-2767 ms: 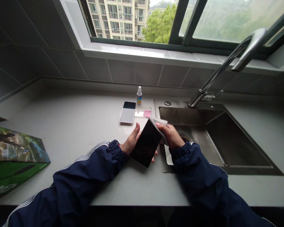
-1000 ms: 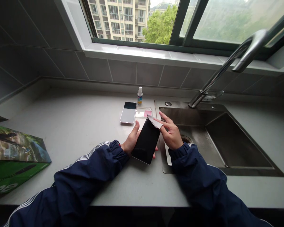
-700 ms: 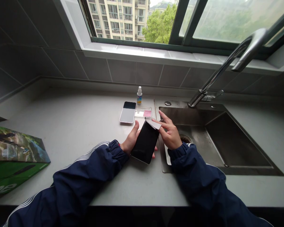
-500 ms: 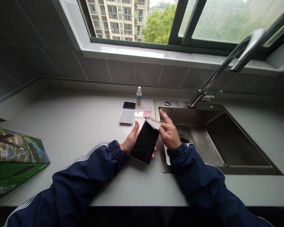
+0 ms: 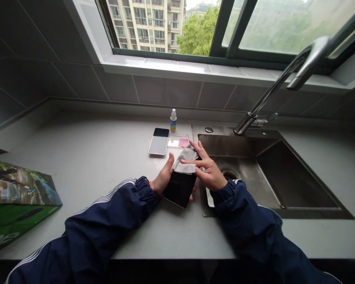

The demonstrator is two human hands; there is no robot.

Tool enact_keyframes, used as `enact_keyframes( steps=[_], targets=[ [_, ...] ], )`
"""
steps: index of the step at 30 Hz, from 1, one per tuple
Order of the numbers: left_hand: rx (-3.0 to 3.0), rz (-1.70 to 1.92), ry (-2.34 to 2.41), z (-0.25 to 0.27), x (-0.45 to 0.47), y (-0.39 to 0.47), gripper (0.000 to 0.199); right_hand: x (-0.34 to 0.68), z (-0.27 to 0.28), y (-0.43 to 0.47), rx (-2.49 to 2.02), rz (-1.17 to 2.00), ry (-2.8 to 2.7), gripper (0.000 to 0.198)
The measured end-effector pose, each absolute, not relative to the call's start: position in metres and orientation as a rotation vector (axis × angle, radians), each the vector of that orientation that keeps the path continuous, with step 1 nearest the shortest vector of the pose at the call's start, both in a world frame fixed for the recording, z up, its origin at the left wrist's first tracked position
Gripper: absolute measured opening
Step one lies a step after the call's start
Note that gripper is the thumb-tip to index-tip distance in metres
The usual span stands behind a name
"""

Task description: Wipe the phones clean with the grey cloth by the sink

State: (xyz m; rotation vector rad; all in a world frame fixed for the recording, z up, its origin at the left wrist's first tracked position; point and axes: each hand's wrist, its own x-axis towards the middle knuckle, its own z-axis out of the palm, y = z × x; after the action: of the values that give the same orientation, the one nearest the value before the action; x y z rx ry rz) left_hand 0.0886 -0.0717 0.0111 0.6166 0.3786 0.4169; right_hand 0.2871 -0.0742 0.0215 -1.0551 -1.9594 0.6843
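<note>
My left hand (image 5: 163, 176) grips a phone (image 5: 179, 189) with a black screen, its thumb along the left edge and fingertips showing at the right edge. Over the upper part of that screen lies a light grey cleaning cloth (image 5: 185, 161) with a zigzag edge. My right hand (image 5: 208, 167) holds the cloth against the glass, index finger pressed on it and the other fingers around its right side. Beyond my hands a second phone (image 5: 158, 142) rests on the counter. Beside it are a clear phone case (image 5: 174, 141) with a pink label and a small white spray bottle (image 5: 173, 120).
A steel sink (image 5: 307, 211) is set into the pale counter (image 5: 106, 142) at right, with a tall chrome faucet (image 5: 272, 90) behind it. A green printed box or bag (image 5: 23, 201) stands at the left. Behind runs a window sill (image 5: 177, 67).
My right hand has moved the cloth down and left over the screen, spreading it across more of the upper phone. My left hand and the phone have stayed in place.
</note>
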Motion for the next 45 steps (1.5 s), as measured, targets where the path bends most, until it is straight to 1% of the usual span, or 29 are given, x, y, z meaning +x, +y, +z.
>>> enact_keyframes(
  steps=[4,9,14,21,25,28,29,31,33,35,39,45],
  targets=[
    [0.632,0.446,0.385,0.014,0.089,-0.073,0.104,0.289,0.024,-0.075,-1.123,0.695,-1.988,0.03],
    [0.611,0.436,0.392,0.016,0.09,-0.073,0.095,0.29,0.02,-0.072,-1.307,0.552,-1.884,0.036],
    [0.598,0.436,0.385,0.013,0.09,-0.074,0.093,0.287,0.02,-0.075,-1.323,0.502,-1.878,0.038],
    [0.584,0.395,0.404,0.01,0.089,-0.077,0.103,0.28,0.03,-0.086,-1.159,0.519,-2.109,0.043],
    [0.614,0.415,0.423,0.011,0.091,-0.077,0.097,0.281,0.029,-0.084,-1.299,0.449,-1.982,0.043],
    [0.623,0.469,0.382,0.009,0.092,-0.077,0.087,0.286,0.025,-0.077,-1.366,0.431,-1.803,0.034],
    [0.623,0.472,0.368,0.007,0.092,-0.078,0.086,0.288,0.023,-0.074,-1.361,0.471,-1.725,0.03],
    [0.636,0.464,0.34,0.005,0.092,-0.078,0.084,0.291,0.018,-0.067,-1.314,0.661,-1.466,0.023],
    [0.657,0.452,0.306,0.005,0.092,-0.078,0.085,0.293,0.013,-0.062,-1.235,0.914,-1.091,0.022],
    [0.663,0.453,0.286,0.006,0.092,-0.078,0.086,0.293,0.01,-0.057,-1.214,1.018,-0.902,0.026],
    [0.621,0.456,0.309,0.01,0.092,-0.075,0.09,0.293,0.012,-0.056,-1.197,1.117,-0.752,0.025],
    [0.611,0.414,0.302,0.011,0.087,-0.067,0.101,0.288,0.022,-0.062,-1.162,1.246,-0.697,0.03]
  ],
)
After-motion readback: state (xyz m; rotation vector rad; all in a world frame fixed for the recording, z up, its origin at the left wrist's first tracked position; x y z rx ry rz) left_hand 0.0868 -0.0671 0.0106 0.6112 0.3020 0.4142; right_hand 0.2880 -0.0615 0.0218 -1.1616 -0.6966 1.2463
